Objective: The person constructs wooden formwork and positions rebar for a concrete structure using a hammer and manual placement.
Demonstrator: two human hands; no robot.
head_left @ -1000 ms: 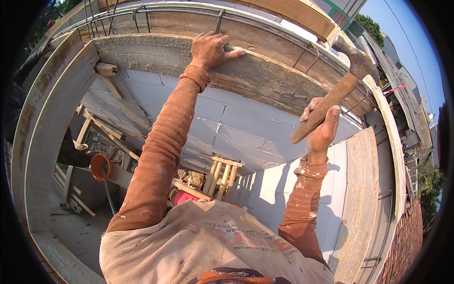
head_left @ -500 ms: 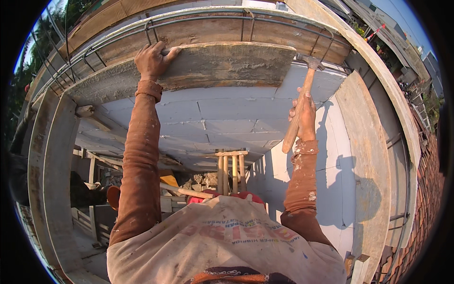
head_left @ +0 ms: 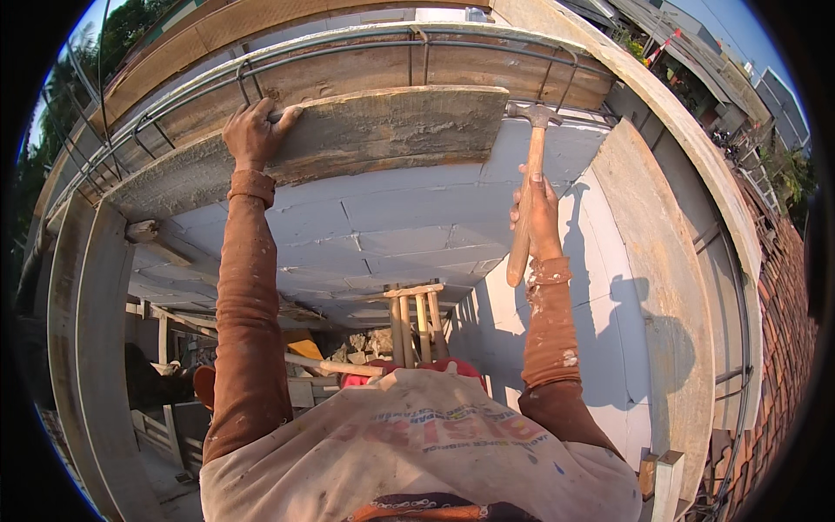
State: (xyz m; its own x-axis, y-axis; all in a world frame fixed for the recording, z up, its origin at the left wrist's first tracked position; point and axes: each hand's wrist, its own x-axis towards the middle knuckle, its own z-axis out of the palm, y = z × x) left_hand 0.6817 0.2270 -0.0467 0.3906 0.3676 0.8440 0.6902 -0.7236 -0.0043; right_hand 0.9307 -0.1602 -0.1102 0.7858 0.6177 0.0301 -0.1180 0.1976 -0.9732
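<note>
A long, mortar-stained wooden board [head_left: 391,129] runs along the top of a pale block wall [head_left: 391,204]. My left hand [head_left: 257,135] grips the board's upper edge toward its left part, fingers over the far side and thumb along the edge. In my right hand [head_left: 541,213] is a claw hammer [head_left: 529,200], its wooden handle slanting up and its metal head beside the board's right end. Whether the head touches the board I cannot tell. Behind the board, a cage of steel reinforcing bars [head_left: 417,54] follows the wall top.
Upright formwork boards [head_left: 103,331] stand at the left, and another board [head_left: 665,261] lines the right wall. Below me are a wooden ladder [head_left: 417,317] and rubble [head_left: 357,348]. A tiled roof [head_left: 787,313] slopes at the far right. Dark shapes at the left are unclear.
The view has shifted slightly, so the board and walls sit further left. My left hand keeps its hold on the board; the hammer stands a little more upright near the board's end.
</note>
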